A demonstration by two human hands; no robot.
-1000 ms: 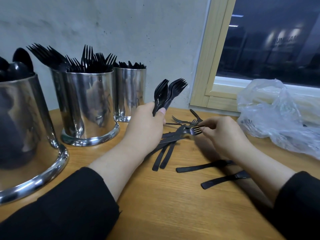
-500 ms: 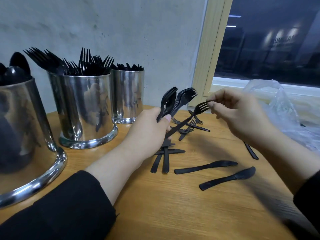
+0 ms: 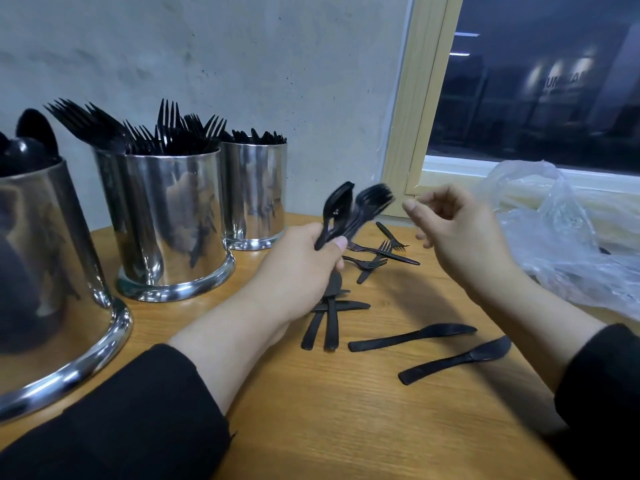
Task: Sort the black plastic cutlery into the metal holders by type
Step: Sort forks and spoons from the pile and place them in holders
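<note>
My left hand [image 3: 298, 271] grips a bunch of black plastic forks [image 3: 360, 209], heads up and tilted right. Just right of the bunch hovers my right hand [image 3: 457, 233], fingers loosely curled and holding nothing. Three metal holders stand at the left: a near one with spoons [image 3: 52, 258], a middle one full of forks [image 3: 166, 216], and a far one [image 3: 254, 188] whose black contents I cannot identify. Loose forks [image 3: 372, 259] lie on the wooden table behind my hands. Several knives lie nearer me, two of them apart at the right [image 3: 412, 336] [image 3: 457, 358].
A crumpled clear plastic bag [image 3: 561, 244] lies on the table at the right, below a wooden window frame [image 3: 415, 116]. A grey wall stands close behind the holders. The table surface [image 3: 346, 410] extends toward me between my black sleeves.
My right hand lifted a fork from the table and passed it into the bunch in my left hand. It has since let go and now hovers without anything in it.
</note>
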